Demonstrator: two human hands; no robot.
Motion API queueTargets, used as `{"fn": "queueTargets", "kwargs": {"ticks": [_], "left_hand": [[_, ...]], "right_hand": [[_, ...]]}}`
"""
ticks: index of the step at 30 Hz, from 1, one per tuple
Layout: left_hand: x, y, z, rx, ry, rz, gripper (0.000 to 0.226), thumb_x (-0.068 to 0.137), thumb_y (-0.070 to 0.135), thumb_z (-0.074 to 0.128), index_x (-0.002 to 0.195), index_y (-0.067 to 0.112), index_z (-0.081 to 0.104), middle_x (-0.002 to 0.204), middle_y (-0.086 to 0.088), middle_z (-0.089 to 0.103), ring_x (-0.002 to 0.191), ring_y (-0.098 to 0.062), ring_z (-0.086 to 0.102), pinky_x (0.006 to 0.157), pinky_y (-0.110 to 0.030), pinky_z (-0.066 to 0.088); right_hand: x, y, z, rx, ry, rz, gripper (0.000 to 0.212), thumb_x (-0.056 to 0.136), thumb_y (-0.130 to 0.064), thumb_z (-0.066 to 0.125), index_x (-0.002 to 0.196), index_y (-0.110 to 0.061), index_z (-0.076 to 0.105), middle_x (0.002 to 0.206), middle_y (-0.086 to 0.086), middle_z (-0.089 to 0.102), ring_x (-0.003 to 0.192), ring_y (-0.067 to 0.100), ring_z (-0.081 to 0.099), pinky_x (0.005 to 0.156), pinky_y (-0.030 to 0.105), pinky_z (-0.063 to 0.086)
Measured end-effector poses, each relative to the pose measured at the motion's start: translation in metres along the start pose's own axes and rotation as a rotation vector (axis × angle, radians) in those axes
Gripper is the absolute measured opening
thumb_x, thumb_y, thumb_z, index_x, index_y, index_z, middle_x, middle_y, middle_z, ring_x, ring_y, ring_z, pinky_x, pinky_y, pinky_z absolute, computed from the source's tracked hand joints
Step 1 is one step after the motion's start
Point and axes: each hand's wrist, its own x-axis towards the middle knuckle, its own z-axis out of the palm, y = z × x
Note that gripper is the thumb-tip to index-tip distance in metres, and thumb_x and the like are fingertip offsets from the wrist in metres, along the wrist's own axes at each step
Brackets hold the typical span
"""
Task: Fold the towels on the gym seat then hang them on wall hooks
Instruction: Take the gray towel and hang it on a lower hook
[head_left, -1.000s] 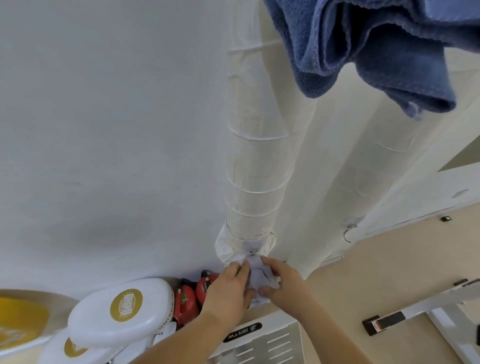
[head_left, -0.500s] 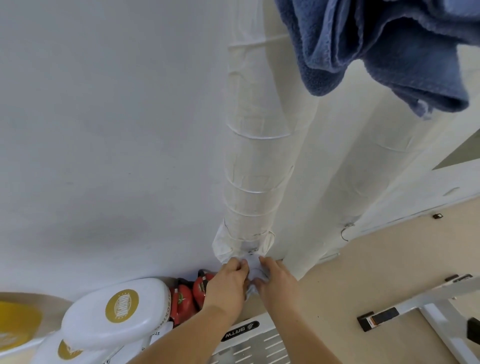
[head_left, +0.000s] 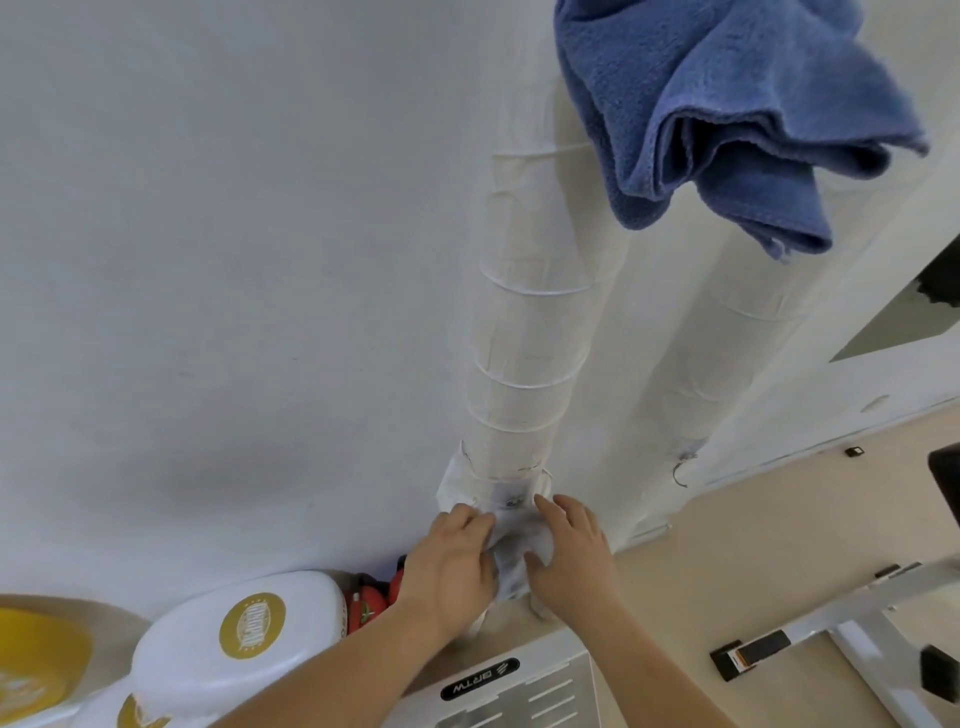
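Lower centre: my left hand (head_left: 451, 562) grips a bunched white cloth (head_left: 515, 552); my right hand (head_left: 567, 557) pinches its other side, fingers loosely spread, just below what may be a wall hook (head_left: 511, 502). A blue towel (head_left: 727, 114) hangs upper right. I'm mid-hanging; next, catch the cloth there.

Blue towel (head_left: 727, 130) runs off the top edge (upper right); left hand (head_left: 452, 566) and right hand (head_left: 571, 561) half hide the white cloth (head_left: 514, 545).

My left hand (head_left: 452, 564) and right hand (head_left: 574, 558) grip a white cloth (head_left: 515, 545) below the wrapped pipe (head_left: 524, 322). A blue towel (head_left: 727, 119) hangs above.
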Motion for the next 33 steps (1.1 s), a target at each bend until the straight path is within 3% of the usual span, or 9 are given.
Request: {"fn": "queueTargets", "kwargs": {"ticks": [7,10,12,18,21,25,28,30,33], "left_hand": [[-0.008,-0.009,-0.004,-0.084,0.048,0.051,0.026,0.095,0.022,0.056,0.118,0.022,0.068,0.112,0.004,0.059,0.098,-0.017,0.060,0.080,-0.031,0.056],[-0.012,-0.009,-0.006,-0.078,-0.133,0.061,0.046,0.096,0.025,0.052,0.140,0.037,0.053,0.130,0.010,0.054,0.117,-0.014,0.055,0.089,-0.030,0.054],[-0.013,-0.008,-0.005,-0.024,-0.118,0.055,0.054,0.093,0.022,0.052,0.144,0.038,0.049,0.134,0.009,0.050,0.120,-0.015,0.053,0.087,-0.030,0.054],[-0.003,-0.005,-0.004,0.075,-0.073,0.323,0.059,0.088,0.021,0.058,0.146,0.019,0.051,0.147,0.003,0.052,0.131,-0.016,0.054,0.111,-0.026,0.042],[-0.007,-0.008,-0.003,0.095,-0.168,0.241,0.063,0.092,0.025,0.053,0.153,0.013,0.041,0.153,-0.002,0.045,0.133,-0.022,0.054,0.107,-0.031,0.046],[-0.012,-0.006,0.007,0.074,-0.266,0.189,0.079,0.097,0.021,0.055,0.163,0.012,0.012,0.171,-0.004,0.010,0.152,-0.019,0.028,0.119,-0.026,0.031],[-0.007,-0.002,0.016,0.027,-0.261,0.161,0.088,0.095,0.029,0.061,0.163,0.014,0.008,0.171,-0.003,0.006,0.155,-0.016,0.020,0.121,-0.024,0.026],[-0.005,-0.005,0.021,-0.003,-0.287,0.142,0.094,0.090,0.032,0.065,0.163,0.017,0.008,0.170,0.000,0.008,0.148,-0.014,0.034,0.114,-0.026,0.042],[-0.005,-0.010,0.031,-0.060,-0.306,0.090,0.099,0.081,0.036,0.067,0.161,0.028,0.009,0.167,0.009,0.008,0.126,-0.011,0.055,0.092,-0.030,0.058]], "right_hand": [[-0.006,-0.008,0.006,-0.021,0.024,-0.050,0.045,0.096,-0.030,0.060,0.141,-0.028,0.058,0.146,0.000,0.053,0.140,0.024,0.044,0.118,0.034,0.033],[-0.001,-0.014,0.012,-0.004,-0.050,-0.072,0.040,0.097,-0.023,0.056,0.136,-0.031,0.062,0.128,0.001,0.060,0.118,0.027,0.057,0.096,0.034,0.049],[0.005,-0.017,0.014,0.082,0.024,-0.025,0.030,0.096,-0.019,0.058,0.119,-0.030,0.073,0.111,0.003,0.060,0.104,0.027,0.059,0.084,0.034,0.050],[0.018,-0.025,0.014,0.284,0.114,0.078,0.013,0.091,-0.010,0.071,0.097,-0.017,0.080,0.095,-0.009,0.056,0.085,0.014,0.063,0.075,0.005,0.042],[0.008,-0.025,0.013,0.301,0.119,0.063,0.019,0.089,-0.003,0.068,0.099,-0.012,0.081,0.101,-0.006,0.069,0.092,0.010,0.062,0.086,0.000,0.042],[-0.012,-0.016,0.030,0.215,0.146,0.033,0.030,0.093,-0.005,0.065,0.120,-0.010,0.076,0.135,0.003,0.068,0.130,0.020,0.059,0.112,0.020,0.036],[-0.015,-0.017,0.029,0.340,0.129,0.093,0.037,0.099,-0.014,0.061,0.135,-0.015,0.067,0.143,-0.004,0.062,0.132,0.015,0.058,0.105,0.005,0.034],[-0.011,-0.015,0.026,0.412,0.092,0.136,0.038,0.099,-0.016,0.059,0.136,-0.018,0.065,0.138,-0.005,0.066,0.125,0.015,0.062,0.092,-0.004,0.033],[-0.004,-0.009,0.024,0.487,0.032,0.192,0.038,0.098,-0.015,0.059,0.135,-0.021,0.067,0.137,-0.005,0.067,0.125,0.014,0.063,0.092,0.000,0.035]]}}
